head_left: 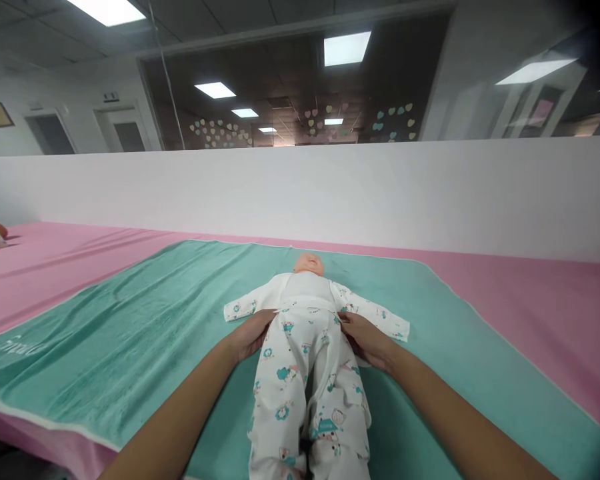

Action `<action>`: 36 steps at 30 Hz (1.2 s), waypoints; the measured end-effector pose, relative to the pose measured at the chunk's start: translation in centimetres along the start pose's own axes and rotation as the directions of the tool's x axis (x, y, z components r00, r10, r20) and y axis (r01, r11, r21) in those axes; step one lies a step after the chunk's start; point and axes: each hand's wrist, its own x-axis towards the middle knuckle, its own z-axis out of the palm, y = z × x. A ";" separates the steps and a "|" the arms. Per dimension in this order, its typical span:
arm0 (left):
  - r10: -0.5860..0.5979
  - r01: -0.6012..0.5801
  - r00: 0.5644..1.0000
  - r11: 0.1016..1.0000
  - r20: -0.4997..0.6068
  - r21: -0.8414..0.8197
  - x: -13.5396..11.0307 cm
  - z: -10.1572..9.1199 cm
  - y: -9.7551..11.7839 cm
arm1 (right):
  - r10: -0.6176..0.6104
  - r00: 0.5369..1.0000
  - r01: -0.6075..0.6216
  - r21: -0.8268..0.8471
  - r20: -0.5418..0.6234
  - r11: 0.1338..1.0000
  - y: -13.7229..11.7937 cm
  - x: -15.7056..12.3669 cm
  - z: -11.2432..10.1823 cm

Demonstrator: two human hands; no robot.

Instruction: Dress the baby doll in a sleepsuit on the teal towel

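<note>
We had the doll [309,265] lying face up on the green towel [130,333], sleeves spread. Our left hand [254,331] and right hand [369,339] touched opposite sides of the waist of its printed trousers [283,373], fingers partly curled; with fingertips tucked from view, we couldn't tell whether either gripped fabric. Pink cover [530,300] bordered the towel.

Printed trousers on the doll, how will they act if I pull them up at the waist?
Likely floppy: the trousers show soft creases along the legs. Probably light, since the fabric looks thin. They may drag rather than slide freely, as they lie around the body of the doll.
</note>
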 end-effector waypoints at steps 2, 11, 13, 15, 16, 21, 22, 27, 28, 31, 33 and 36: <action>-0.043 0.058 0.990 0.993 0.133 -0.107 -0.1 0.5 0.1 | -0.001 0.996 -0.007 0.086 0.094 0.996 0.0 -0.2 0.2; 0.074 -0.073 0.997 0.987 0.006 -0.143 0.5 1.5 -1.4 | -0.170 0.980 0.142 -0.237 -0.101 0.961 1.0 0.5 0.7; 0.099 -0.099 0.995 0.991 -0.007 -0.094 0.7 1.6 -1.4 | -0.245 0.966 0.199 -0.363 -0.085 0.910 0.9 0.7 0.1; 0.104 -0.106 0.994 0.993 -0.036 -0.045 0.9 1.5 -1.4 | -0.311 0.948 0.246 -0.459 -0.071 0.854 0.8 1.0 -0.7; 0.102 -0.104 0.993 0.994 -0.061 -0.026 1.1 1.4 -1.5 | -0.326 0.943 0.256 -0.484 -0.065 0.837 0.8 1.2 -1.1; 0.153 -0.145 0.963 0.988 -0.222 0.052 1.7 0.2 -1.7 | -0.280 0.960 0.243 -0.421 -0.028 0.874 0.8 1.5 -1.8; 0.197 -0.180 0.950 0.979 -0.242 0.090 1.8 0.0 -1.6 | -0.274 0.960 0.236 -0.379 -0.048 0.895 0.7 1.4 -1.7; 0.454 -0.362 0.873 0.848 -0.178 0.388 1.8 -0.4 -1.2 | -0.412 0.897 0.336 -0.361 -0.157 0.870 0.5 1.0 -1.1; 0.478 -0.379 0.863 0.826 -0.163 0.418 1.9 -0.4 -1.1 | -0.482 0.865 0.387 -0.424 -0.141 0.819 0.4 1.0 -1.0; 0.490 -0.362 0.853 0.802 -0.178 0.475 2.5 -0.4 -1.0 | -0.661 0.749 0.500 -0.629 -0.031 0.595 0.0 1.3 -0.9; 0.476 -0.305 0.859 0.771 -0.188 0.559 3.1 -0.5 -0.7 | -0.708 0.705 0.502 -0.733 0.039 0.459 -0.3 1.9 -0.8; 0.469 -0.206 0.864 0.662 -0.183 0.721 4.6 -0.6 0.2 | -0.684 0.729 0.413 -0.822 0.040 0.392 -0.9 3.8 -0.4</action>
